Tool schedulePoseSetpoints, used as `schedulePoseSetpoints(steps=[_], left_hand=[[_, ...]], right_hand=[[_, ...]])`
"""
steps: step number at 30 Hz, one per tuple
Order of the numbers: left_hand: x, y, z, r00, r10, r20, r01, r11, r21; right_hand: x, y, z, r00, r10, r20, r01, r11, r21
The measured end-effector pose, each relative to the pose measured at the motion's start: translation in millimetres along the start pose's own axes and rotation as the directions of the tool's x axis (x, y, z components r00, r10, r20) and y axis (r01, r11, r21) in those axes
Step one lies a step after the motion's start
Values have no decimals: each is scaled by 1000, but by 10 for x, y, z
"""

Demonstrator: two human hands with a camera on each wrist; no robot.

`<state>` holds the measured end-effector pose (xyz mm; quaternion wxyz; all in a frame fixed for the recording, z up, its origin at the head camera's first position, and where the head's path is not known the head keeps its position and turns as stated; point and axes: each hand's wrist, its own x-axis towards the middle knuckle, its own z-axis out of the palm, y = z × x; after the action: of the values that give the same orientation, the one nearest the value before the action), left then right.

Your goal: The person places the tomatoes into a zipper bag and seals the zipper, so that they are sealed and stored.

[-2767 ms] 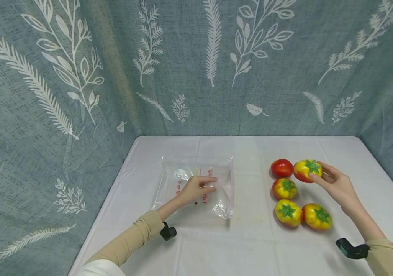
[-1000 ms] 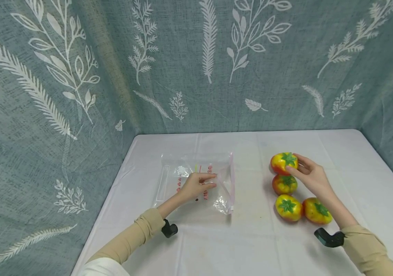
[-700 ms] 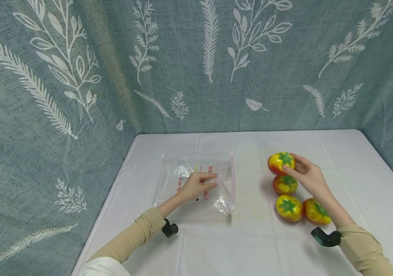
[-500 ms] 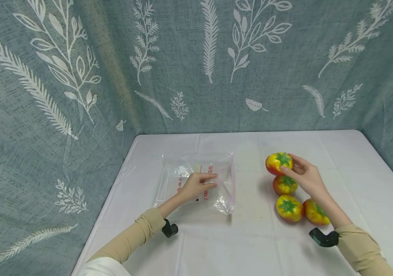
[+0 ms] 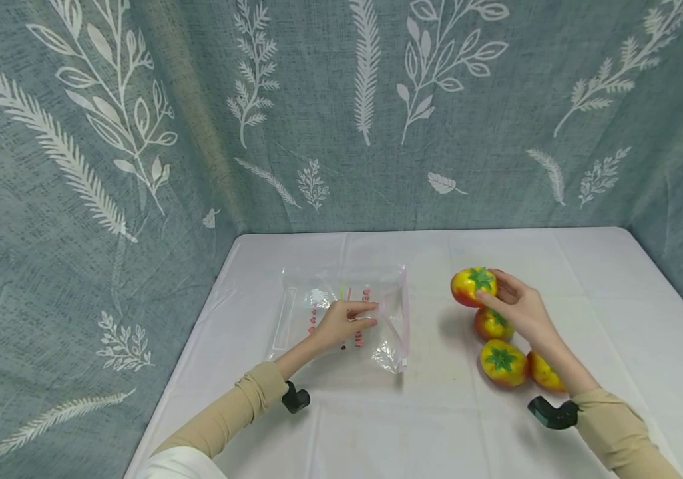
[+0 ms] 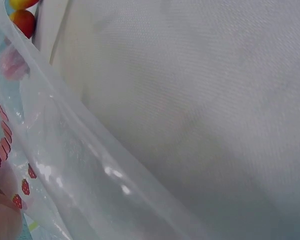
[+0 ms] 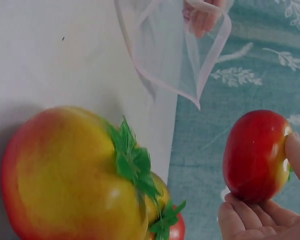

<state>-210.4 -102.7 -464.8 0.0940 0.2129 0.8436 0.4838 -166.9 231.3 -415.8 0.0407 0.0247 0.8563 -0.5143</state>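
Note:
My right hand grips a red and yellow tomato between thumb and fingers, raised above the table; its glossy red side faces the right wrist view, where the tomato is near the fingertips. My left hand holds a clear zip bag with red print near its pink-edged mouth. Seen from the right wrist, that bag mouth gapes apart, with left-hand fingers behind it. In the left wrist view, film covers much of the left side, with part of the hand at the edge.
Beside the right hand sit more tomatoes with green leaf tops: one behind, one in front and one partly under the forearm. A white cloth covers the table; a leaf-patterned curtain hangs behind it.
My right hand has carried the tomato left from the right side of the group, passing over the red tomato at the back, which is now hidden. My left hand stays at the bag.

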Motion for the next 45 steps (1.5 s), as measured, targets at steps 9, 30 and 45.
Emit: schedulePoseSetpoints(steps=[9, 30, 45], left_hand=[[-15, 11, -6, 1000, 10, 0, -10, 1000, -20], [-13, 4, 8, 1000, 24, -10, -24, 1000, -16], [-6, -13, 12, 999, 40, -16, -40, 999, 4]], right_hand=[[2, -25, 78, 1000, -3, 8, 3, 1000, 6], [26, -72, 402, 999, -9, 48, 6, 998, 69], [41, -135, 670, 999, -18, 32, 16, 998, 54]])
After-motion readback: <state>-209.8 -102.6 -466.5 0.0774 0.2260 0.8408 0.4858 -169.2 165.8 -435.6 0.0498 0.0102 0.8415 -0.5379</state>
